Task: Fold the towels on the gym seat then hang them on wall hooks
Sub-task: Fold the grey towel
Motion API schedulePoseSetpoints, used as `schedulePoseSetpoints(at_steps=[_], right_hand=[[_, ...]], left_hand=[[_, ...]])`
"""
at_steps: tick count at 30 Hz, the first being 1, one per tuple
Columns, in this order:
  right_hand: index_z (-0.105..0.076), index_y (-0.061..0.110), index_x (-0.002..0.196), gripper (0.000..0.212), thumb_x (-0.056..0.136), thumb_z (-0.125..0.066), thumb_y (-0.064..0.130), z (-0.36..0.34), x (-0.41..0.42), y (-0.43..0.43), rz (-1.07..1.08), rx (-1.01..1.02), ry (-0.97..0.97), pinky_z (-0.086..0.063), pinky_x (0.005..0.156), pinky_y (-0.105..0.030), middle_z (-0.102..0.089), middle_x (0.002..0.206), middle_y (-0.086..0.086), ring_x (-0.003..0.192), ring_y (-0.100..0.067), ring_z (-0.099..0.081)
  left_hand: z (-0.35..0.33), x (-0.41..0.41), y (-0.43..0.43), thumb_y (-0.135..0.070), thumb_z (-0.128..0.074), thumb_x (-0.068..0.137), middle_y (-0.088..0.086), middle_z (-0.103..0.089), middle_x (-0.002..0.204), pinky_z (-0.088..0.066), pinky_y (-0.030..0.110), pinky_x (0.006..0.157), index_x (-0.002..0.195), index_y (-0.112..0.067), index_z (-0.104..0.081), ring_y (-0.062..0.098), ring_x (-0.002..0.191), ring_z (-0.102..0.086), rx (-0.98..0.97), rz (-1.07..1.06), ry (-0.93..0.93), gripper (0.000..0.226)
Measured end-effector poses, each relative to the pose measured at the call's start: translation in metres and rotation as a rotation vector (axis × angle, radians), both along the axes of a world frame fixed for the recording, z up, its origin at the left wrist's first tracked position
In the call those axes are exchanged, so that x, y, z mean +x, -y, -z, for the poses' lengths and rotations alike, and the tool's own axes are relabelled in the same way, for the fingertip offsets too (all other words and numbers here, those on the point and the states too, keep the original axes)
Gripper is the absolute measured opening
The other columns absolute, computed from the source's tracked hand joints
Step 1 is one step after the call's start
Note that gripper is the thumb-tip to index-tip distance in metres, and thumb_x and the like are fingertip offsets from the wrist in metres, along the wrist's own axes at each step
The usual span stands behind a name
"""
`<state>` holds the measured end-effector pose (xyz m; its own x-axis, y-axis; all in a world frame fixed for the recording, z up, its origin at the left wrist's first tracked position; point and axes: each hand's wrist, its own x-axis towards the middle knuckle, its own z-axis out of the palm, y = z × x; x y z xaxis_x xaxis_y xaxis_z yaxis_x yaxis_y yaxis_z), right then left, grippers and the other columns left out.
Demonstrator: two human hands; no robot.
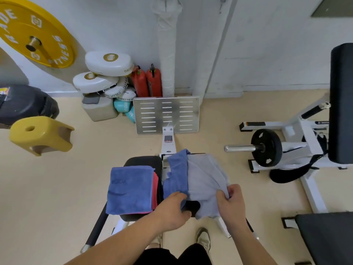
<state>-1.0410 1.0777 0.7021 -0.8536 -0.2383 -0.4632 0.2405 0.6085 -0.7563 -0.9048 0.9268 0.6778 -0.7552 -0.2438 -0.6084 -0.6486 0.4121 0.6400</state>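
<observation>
Two hands' fingers [223, 194] pinch lavender towel [204, 180] near edge.

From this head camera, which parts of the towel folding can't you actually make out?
- Wall hooks: top edge crops them; what hangs on them is unclear.
- Red towel: mostly covered by the folded blue towel.
- Gym seat: largely hidden under towels.
- Left hand: its fingertips vanish under the pale towel.
- Blue towel's lettering: too blurred.
</observation>
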Motion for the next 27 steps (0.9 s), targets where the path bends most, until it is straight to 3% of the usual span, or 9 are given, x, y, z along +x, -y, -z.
schedulePoseSetpoints(at_steps=[3, 7, 11, 15, 21, 24, 27], right_hand=[[-0.044, 0.006, 0.085, 0.018, 0.09, -0.06, 0.001, -0.032, -0.018, -0.013, -0.031, -0.056, -0.035, -0.036, 0.059, -0.029, -0.046, 0.074, -0.004, 0.064, -0.016, -0.042], [-0.043, 0.01, 0.083, 0.018, 0.088, -0.059, 0.002, -0.067, -0.039, -0.022, -0.154, -0.064, -0.076, -0.037, 0.059, -0.028, -0.045, 0.069, -0.001, 0.06, -0.014, -0.04], [-0.044, 0.008, 0.082, 0.018, 0.084, -0.057, -0.005, -0.102, -0.062, -0.039, -0.13, -0.114, -0.148, -0.036, 0.059, -0.028, -0.043, 0.069, -0.001, 0.057, -0.007, -0.038], [-0.045, 0.007, 0.082, 0.02, 0.082, -0.058, -0.008, -0.126, -0.079, -0.054, -0.199, -0.144, -0.216, -0.037, 0.06, -0.027, -0.044, 0.07, -0.002, 0.054, -0.003, -0.04], [-0.05, 0.014, 0.086, 0.022, 0.088, -0.06, -0.005, -0.133, -0.084, -0.048, -0.417, -0.15, -0.145, -0.047, 0.062, -0.023, -0.053, 0.071, -0.009, 0.056, 0.003, -0.054], [-0.054, 0.016, 0.089, 0.02, 0.086, -0.072, 0.009, -0.133, -0.084, -0.049, -0.462, -0.133, -0.113, -0.05, 0.067, -0.03, -0.061, 0.079, -0.016, 0.064, -0.006, -0.054], [-0.055, 0.01, 0.083, 0.025, 0.084, -0.079, 0.016, -0.144, -0.08, -0.051, -0.476, -0.221, 0.036, -0.048, 0.063, -0.022, -0.062, 0.07, -0.003, 0.065, -0.009, -0.056]], left_hand=[[0.005, -0.013, -0.01, -0.036, -0.063, 0.084, -0.004, -0.057, 0.124, -0.048, 0.03, 0.096, 0.13, -0.028, -0.055, 0.017, 0.109, -0.058, 0.061, -0.026, 0.098, 0.047], [0.017, -0.02, -0.017, -0.039, -0.064, 0.084, -0.003, -0.045, 0.147, -0.045, 0.037, 0.112, 0.153, -0.043, -0.029, 0.027, 0.13, -0.054, 0.036, -0.064, 0.186, 0.077], [0.018, -0.035, -0.031, -0.028, -0.06, 0.092, 0.007, -0.06, 0.139, -0.052, 0.035, 0.103, 0.154, -0.032, -0.033, 0.029, 0.118, -0.063, -0.016, -0.342, 0.18, 0.068], [0.016, -0.038, -0.038, -0.029, -0.06, 0.091, 0.01, -0.07, 0.118, -0.056, 0.028, 0.09, 0.152, -0.033, -0.031, 0.025, 0.102, -0.071, 0.036, -0.439, 0.219, 0.068], [0.011, -0.029, -0.052, -0.026, -0.066, 0.09, 0.005, -0.06, 0.121, -0.049, 0.016, 0.066, 0.15, -0.028, -0.031, 0.018, 0.095, -0.065, 0.135, -0.49, 0.198, 0.069], [0.004, -0.022, -0.062, -0.026, -0.068, 0.09, 0.009, -0.055, 0.14, -0.052, 0.029, 0.092, 0.155, -0.018, -0.031, 0.021, 0.112, -0.058, 0.134, -0.446, 0.237, 0.075], [-0.024, -0.026, -0.068, -0.027, -0.063, 0.097, 0.01, -0.053, 0.144, -0.046, 0.028, 0.089, 0.155, -0.016, -0.034, 0.017, 0.108, -0.053, 0.066, -0.405, 0.224, 0.066]])
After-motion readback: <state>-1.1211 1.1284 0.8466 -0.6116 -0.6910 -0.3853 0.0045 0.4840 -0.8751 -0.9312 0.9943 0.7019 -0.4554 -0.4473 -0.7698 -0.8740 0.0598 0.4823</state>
